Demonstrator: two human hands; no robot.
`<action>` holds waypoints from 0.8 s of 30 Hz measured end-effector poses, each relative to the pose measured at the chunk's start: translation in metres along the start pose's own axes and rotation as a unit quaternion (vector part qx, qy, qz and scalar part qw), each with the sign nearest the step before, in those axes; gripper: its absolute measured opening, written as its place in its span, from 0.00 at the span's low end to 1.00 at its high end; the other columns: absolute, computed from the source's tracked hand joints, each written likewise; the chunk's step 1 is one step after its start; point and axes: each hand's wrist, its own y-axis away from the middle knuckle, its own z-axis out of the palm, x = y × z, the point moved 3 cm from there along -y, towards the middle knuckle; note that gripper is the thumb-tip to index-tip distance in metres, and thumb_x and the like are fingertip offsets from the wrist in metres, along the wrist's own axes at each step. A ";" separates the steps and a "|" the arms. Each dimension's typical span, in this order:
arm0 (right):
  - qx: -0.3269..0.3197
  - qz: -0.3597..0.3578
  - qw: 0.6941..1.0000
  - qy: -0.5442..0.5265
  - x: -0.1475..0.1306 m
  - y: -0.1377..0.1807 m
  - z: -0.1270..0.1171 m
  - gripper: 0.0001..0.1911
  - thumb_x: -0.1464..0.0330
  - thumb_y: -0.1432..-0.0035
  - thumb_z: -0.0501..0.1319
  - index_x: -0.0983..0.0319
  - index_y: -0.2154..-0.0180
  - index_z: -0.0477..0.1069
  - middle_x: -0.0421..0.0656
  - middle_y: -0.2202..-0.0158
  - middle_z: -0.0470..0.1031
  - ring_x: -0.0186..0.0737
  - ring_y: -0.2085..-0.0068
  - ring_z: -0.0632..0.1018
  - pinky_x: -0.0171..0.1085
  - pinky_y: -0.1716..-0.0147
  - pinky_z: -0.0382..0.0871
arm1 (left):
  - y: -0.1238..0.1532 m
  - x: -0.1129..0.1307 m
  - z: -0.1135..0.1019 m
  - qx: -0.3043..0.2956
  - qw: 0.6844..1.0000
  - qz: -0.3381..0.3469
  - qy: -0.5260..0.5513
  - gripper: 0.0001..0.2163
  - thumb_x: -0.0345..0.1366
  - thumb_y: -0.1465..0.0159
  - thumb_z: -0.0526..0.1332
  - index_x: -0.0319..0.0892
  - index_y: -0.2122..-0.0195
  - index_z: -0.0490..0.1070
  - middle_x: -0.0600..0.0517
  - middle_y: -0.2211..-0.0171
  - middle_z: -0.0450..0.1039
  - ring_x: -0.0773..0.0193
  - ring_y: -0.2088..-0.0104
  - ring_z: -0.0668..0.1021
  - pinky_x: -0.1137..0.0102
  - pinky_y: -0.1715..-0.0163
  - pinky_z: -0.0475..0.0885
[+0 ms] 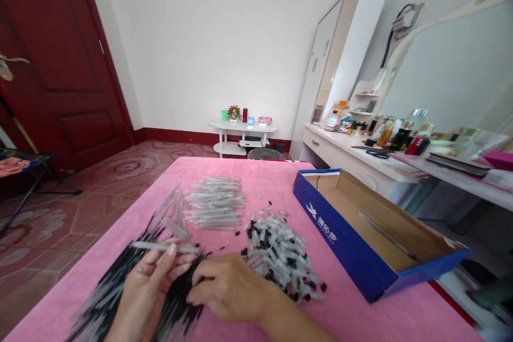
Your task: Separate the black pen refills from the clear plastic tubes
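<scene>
My left hand (154,272) is closed around a translucent pen barrel (164,247), held level between thumb and fingers. My right hand (224,286) reaches into a bunch of thin black pen refills (178,294), fingers curled down at its upper end; whatever lies between the fingertips is hidden. More dark refills (108,283) spread out to the left, partly behind my left hand. Beyond them lies a neat stack of frosted pen barrels (216,203), with a few loose barrels (172,206) at its left. Clear pen caps and small black plugs form a heap (280,256) right of my right hand.
An open blue cardboard box (336,246) stands on the right of the pink-covered table (264,171). Past the table are a low white stand (244,128), a dressing table (336,144) crowded with bottles, and a dark red door (60,64).
</scene>
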 end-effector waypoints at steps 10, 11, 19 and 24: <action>0.436 0.324 0.771 -0.334 0.002 -0.001 -0.062 0.19 0.70 0.48 0.59 0.60 0.54 0.59 0.40 0.70 0.72 0.32 0.77 0.74 0.31 0.78 0.70 | 0.017 0.000 0.021 -0.028 0.991 -0.018 0.131 0.08 0.31 0.47 0.63 0.37 0.67 0.68 0.49 0.70 0.74 0.66 0.69 0.77 0.75 0.68 0.73; 0.436 0.333 0.762 -0.344 0.003 -0.002 -0.063 0.17 0.69 0.48 0.59 0.60 0.56 0.60 0.41 0.69 0.73 0.33 0.76 0.75 0.31 0.78 0.70 | 0.018 -0.002 0.022 -0.020 0.988 -0.029 0.153 0.07 0.31 0.47 0.63 0.37 0.68 0.68 0.50 0.71 0.73 0.66 0.69 0.77 0.75 0.68 0.73; 0.428 0.330 0.780 -0.315 -0.002 -0.002 -0.060 0.08 0.68 0.50 0.61 0.63 0.67 0.66 0.44 0.68 0.75 0.36 0.72 0.77 0.32 0.73 0.73 | 0.022 -0.008 0.026 -0.016 0.961 -0.076 0.264 0.03 0.24 0.47 0.62 0.35 0.70 0.69 0.50 0.72 0.73 0.67 0.69 0.77 0.76 0.67 0.74; 0.440 0.308 0.793 -0.288 -0.011 -0.003 -0.060 0.08 0.68 0.51 0.61 0.63 0.67 0.66 0.45 0.68 0.75 0.37 0.73 0.77 0.34 0.74 0.74 | 0.024 -0.009 0.028 -0.014 0.943 -0.106 0.316 0.03 0.22 0.45 0.59 0.34 0.71 0.69 0.50 0.73 0.74 0.69 0.71 0.78 0.78 0.68 0.74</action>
